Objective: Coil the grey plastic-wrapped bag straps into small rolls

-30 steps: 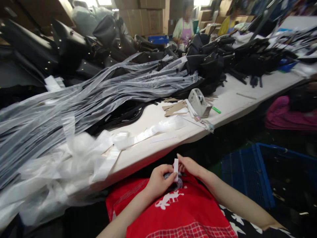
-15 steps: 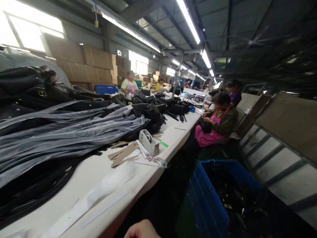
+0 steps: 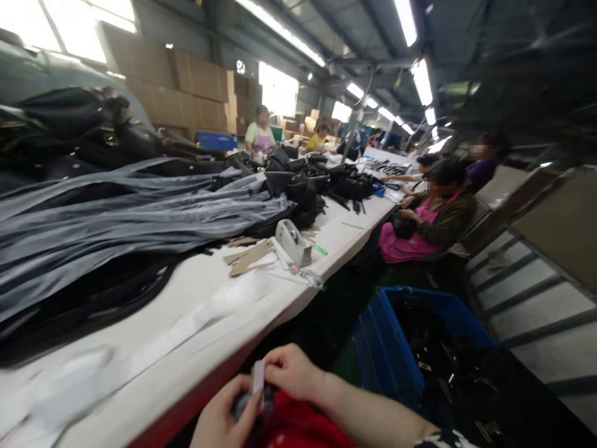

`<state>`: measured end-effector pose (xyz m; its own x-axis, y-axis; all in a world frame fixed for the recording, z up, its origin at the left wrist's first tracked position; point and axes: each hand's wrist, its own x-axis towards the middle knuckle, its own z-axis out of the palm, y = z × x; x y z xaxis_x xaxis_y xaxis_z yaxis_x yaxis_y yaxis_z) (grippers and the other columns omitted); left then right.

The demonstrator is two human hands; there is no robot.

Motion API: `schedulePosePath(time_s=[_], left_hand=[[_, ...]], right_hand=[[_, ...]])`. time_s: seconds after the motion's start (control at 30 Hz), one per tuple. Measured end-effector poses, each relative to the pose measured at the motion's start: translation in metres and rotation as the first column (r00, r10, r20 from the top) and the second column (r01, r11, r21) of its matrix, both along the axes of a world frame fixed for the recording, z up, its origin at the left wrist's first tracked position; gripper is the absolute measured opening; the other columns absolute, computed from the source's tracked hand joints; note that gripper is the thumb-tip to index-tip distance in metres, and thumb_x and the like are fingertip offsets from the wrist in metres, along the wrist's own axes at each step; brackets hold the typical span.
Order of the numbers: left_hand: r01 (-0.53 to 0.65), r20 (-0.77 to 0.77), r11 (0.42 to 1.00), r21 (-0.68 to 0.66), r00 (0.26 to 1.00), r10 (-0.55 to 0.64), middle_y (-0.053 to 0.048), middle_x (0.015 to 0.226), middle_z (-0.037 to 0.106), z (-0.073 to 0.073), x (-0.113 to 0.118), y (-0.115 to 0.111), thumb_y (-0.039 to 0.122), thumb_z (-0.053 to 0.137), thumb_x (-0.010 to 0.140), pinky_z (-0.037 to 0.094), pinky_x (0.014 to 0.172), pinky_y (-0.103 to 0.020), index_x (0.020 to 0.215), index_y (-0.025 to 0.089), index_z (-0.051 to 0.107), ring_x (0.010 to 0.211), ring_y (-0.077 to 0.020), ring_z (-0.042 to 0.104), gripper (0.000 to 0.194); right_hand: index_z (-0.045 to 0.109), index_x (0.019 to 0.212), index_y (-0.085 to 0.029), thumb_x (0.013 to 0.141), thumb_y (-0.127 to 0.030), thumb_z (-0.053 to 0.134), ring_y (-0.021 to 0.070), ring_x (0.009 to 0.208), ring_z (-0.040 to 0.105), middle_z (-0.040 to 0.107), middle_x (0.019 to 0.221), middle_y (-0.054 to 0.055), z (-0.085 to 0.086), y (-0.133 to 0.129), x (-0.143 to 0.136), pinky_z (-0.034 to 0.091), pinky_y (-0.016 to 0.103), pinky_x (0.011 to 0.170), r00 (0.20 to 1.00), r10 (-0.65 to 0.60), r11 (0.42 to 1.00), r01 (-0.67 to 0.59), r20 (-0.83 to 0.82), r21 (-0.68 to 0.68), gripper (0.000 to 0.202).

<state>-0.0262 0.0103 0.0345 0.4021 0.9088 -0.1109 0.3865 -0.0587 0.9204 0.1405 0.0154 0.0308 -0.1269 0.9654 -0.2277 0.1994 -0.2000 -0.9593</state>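
Both my hands are close together in front of my lap, below the table's edge. My left hand is closed round a dark, partly shiny item, mostly hidden, so its kind cannot be made out. Its thumb lies at the lower end of a small white strip. With bent fingers, my right hand pinches the strip's upper part from the right. Red cloth shows beneath the hands.
A white-covered table bears black bags, grey wrapped straps, a tape dispenser and cardboard strips. A blue crate of dark pieces stands at right. Co-workers, one in a pink apron, sit along the table.
The view has shifted, so the table and crate sit a little differently. Earlier only part of one hand showed at the bottom; now both hands are in view, together at the white strip.
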Motion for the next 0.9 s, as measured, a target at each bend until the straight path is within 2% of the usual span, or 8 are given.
schedulePosePath(time_s=[0.1, 0.33, 0.43, 0.57, 0.73, 0.9], left_hand=[[-0.08, 0.022, 0.995, 0.056, 0.997, 0.079, 0.002, 0.072, 0.057, 0.01, 0.005, -0.001, 0.034, 0.058, 0.08, 0.043, 0.065, -0.025, 0.079, 0.021, 0.048, 0.066, -0.0143, 0.054, 0.017], [-0.096, 0.068, 0.991, -0.094, 0.992, 0.103, 0.003, 0.075, 0.059, 0.001, 0.005, -0.005, 0.022, 0.061, 0.076, 0.04, 0.061, -0.023, 0.092, 0.02, 0.045, 0.065, -0.0119, 0.055, 0.023], [-0.084, 0.054, 0.992, -0.095, 0.995, 0.09, 0.002, 0.076, 0.061, 0.003, 0.004, -0.008, 0.024, 0.062, 0.077, 0.04, 0.06, -0.024, 0.091, 0.02, 0.045, 0.065, -0.0123, 0.055, 0.023], [-0.048, 0.042, 0.995, -0.082, 0.998, 0.052, 0.001, 0.077, 0.063, 0.005, 0.003, -0.009, 0.028, 0.061, 0.079, 0.041, 0.062, -0.025, 0.092, 0.02, 0.045, 0.067, -0.0134, 0.056, 0.022], [0.02, 0.104, 0.995, -0.102, 0.995, -0.009, 0.0, 0.079, 0.062, 0.0, 0.001, -0.01, 0.028, 0.061, 0.081, 0.042, 0.061, -0.025, 0.096, 0.02, 0.044, 0.067, -0.0131, 0.057, 0.024], [0.104, 0.124, 0.992, -0.068, 0.988, -0.096, -0.002, 0.084, 0.063, -0.001, -0.002, -0.01, 0.028, 0.059, 0.082, 0.045, 0.066, -0.027, 0.099, 0.019, 0.045, 0.073, -0.0144, 0.058, 0.023]], right_hand=[[0.073, 0.072, -0.015, 0.077, -0.03, 0.06, 0.0123, 0.063, 0.055, 0.066, 0.066, -0.001, 0.011, 0.0, 0.011, 0.043, 0.022, 0.062, 0.999, 0.035, 0.998, -0.034, -0.013, 0.046, 0.02], [0.072, 0.08, -0.014, 0.084, -0.049, 0.059, 0.0171, 0.072, 0.061, 0.07, 0.078, 0.004, 0.012, 0.003, 0.029, 0.047, 0.027, 0.069, 0.957, 0.243, 0.961, -0.259, -0.157, -0.096, 0.038], [0.073, 0.083, -0.014, 0.081, -0.044, 0.065, 0.0185, 0.076, 0.063, 0.071, 0.08, 0.004, 0.013, 0.001, 0.027, 0.048, 0.028, 0.073, 0.947, 0.298, 0.946, -0.31, -0.119, -0.092, 0.031], [0.074, 0.08, -0.015, 0.077, -0.039, 0.07, 0.0185, 0.072, 0.065, 0.073, 0.078, 0.004, 0.009, 0.003, 0.025, 0.05, 0.028, 0.071, 0.951, 0.306, 0.945, -0.309, -0.038, -0.111, 0.024], [0.075, 0.08, -0.015, 0.074, -0.037, 0.073, 0.0186, 0.075, 0.066, 0.074, 0.081, 0.005, 0.006, 0.008, 0.031, 0.051, 0.028, 0.073, 0.927, 0.365, 0.914, -0.374, -0.083, -0.157, 0.023], [0.073, 0.076, -0.014, 0.069, -0.035, 0.076, 0.016, 0.066, 0.064, 0.072, 0.073, 0.004, 0.002, 0.011, 0.035, 0.05, 0.026, 0.064, 0.927, 0.374, 0.904, -0.37, -0.021, -0.216, 0.022]])
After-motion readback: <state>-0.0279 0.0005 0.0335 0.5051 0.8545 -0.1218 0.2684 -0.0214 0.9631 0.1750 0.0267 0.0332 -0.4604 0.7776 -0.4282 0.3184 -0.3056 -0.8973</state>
